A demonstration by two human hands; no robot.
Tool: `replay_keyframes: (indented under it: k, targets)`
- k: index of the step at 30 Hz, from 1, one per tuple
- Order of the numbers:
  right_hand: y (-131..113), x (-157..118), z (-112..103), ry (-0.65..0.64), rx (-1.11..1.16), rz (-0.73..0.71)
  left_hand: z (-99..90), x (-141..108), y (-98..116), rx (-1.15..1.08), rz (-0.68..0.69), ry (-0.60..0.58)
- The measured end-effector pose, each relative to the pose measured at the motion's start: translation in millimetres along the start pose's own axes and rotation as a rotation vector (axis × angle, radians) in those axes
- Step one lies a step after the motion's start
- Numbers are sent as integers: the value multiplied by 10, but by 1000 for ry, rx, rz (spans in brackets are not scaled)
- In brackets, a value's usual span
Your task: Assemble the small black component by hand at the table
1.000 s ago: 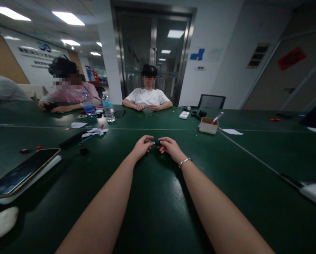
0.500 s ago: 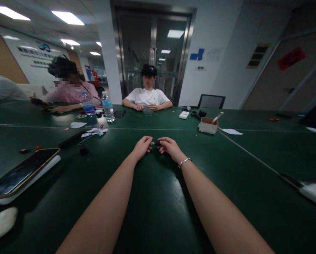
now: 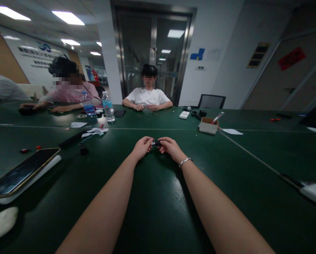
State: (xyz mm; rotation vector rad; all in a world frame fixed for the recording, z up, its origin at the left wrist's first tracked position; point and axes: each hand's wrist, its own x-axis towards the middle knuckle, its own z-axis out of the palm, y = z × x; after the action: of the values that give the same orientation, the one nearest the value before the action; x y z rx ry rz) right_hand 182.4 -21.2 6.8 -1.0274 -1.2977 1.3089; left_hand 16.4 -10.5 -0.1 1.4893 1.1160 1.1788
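Observation:
Over the middle of the green table (image 3: pixel 158 197), both my hands meet at a small black object with a pale, shiny end (image 3: pixel 156 143). It is too small to tell its kind. My left hand (image 3: pixel 142 147) is closed, its thumb and fingertips pinching the pale end. The black end sits between the thumb and fingers of my right hand (image 3: pixel 171 147), also closed. A silver bracelet (image 3: pixel 185 162) circles my right wrist. Part of the object is hidden behind my fingertips.
At left lie a phone (image 3: pixel 23 173), a white mouse-like thing (image 3: pixel 1 224) and crumpled paper (image 3: pixel 94 132). Two water bottles (image 3: pixel 108 107) stand farther back. A small box (image 3: pixel 208 127) holding a pen-like stick is at right. Across the table sits a person in white (image 3: pixel 147 97).
My hands and the small black object stay almost where they were. At the far left, the person in pink has moved a dark item leftward and down onto the table.

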Motion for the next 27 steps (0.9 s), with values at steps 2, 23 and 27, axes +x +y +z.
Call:
replay_keyframes:
  k: [2, 23, 27]
  targets:
    - [0, -1, 5, 10, 3, 2, -1, 16, -13, 3, -19, -10]
    - [28, 20, -1, 11, 17, -8, -27, -6, 5, 1, 15, -24]
    - [15, 5, 4, 12, 23, -14, -17, 0, -13, -4, 22, -7]
